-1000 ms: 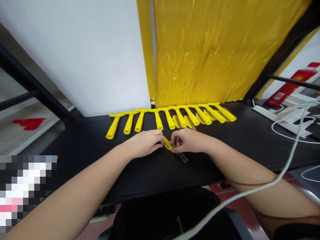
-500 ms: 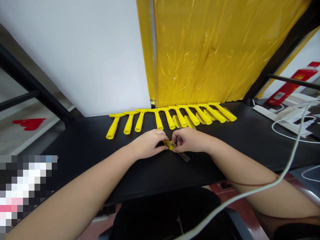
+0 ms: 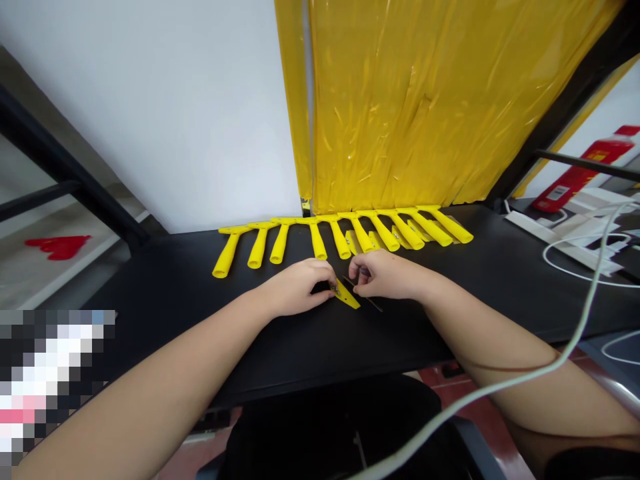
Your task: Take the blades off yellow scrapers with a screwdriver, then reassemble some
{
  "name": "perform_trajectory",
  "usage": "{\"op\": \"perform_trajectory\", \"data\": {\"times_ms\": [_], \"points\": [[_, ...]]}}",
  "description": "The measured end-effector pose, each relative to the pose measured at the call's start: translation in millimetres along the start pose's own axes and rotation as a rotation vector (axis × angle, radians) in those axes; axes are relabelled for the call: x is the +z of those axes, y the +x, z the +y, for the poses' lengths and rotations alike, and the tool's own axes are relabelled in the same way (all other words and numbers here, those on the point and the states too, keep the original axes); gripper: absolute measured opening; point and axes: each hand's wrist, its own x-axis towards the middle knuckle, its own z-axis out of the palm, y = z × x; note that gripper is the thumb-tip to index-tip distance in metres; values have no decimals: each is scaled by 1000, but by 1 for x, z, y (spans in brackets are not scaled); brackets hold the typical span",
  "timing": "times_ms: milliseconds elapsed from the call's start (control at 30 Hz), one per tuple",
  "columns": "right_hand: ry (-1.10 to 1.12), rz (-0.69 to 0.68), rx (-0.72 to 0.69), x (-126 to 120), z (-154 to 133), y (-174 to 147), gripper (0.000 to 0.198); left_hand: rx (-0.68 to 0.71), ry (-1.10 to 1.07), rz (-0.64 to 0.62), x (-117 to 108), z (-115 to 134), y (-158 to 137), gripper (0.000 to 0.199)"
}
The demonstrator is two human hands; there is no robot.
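Yellow and flat, a tapering piece (image 3: 349, 297) is sticking out of the left hand (image 3: 303, 288), whose thumb and fingertips are clamping one end over the black table (image 3: 280, 353). Close beside it, the right hand (image 3: 390, 277) is curling, thumb and fingertips pinching a thin metal strip (image 3: 376, 305) seen edge-on. Both forearms (image 3: 165, 387) are slanting in from the sides toward each other. Beyond, yellow handles (image 3: 316, 240) are lying in a row; at right, a red bottle (image 3: 575, 179) is leaning, showing a white barcode label (image 3: 557, 193), its lettering too small for me to read.
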Motion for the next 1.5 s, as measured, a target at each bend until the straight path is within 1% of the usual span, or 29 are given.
{"op": "perform_trajectory", "data": {"times_ms": [167,367,500,633,733,867,967,1067,1167,1300,1500], "points": [[-29,58,42,-1,2,2,23,18,-20,6,0,-2,-1,14],[-36,64,58,3,1,6,20,27,-24,7,0,-3,0,17],[-50,126,31,7,7,10,18,29,-22,5,0,-2,0,16],[-3,158,-31,12,11,13,17,34,-18,16,1,-2,1,17],[24,130,-94,13,7,12,14,31,-16,25,3,-3,1,17],[35,70,-185,7,-2,4,9,18,-14,31,4,-4,1,16],[49,-21,-244,1,-6,-3,14,7,-1,52,3,-5,0,16],[-33,-70,-308,-3,-10,-11,23,14,3,56,2,-5,-1,16],[-155,-86,-341,-3,-13,-15,28,18,-14,32,2,-4,0,15],[-200,-84,-342,-1,-13,-15,32,22,-24,12,3,-4,1,14],[-216,-29,-398,4,-9,-11,23,38,15,21,8,-7,4,15]]}}
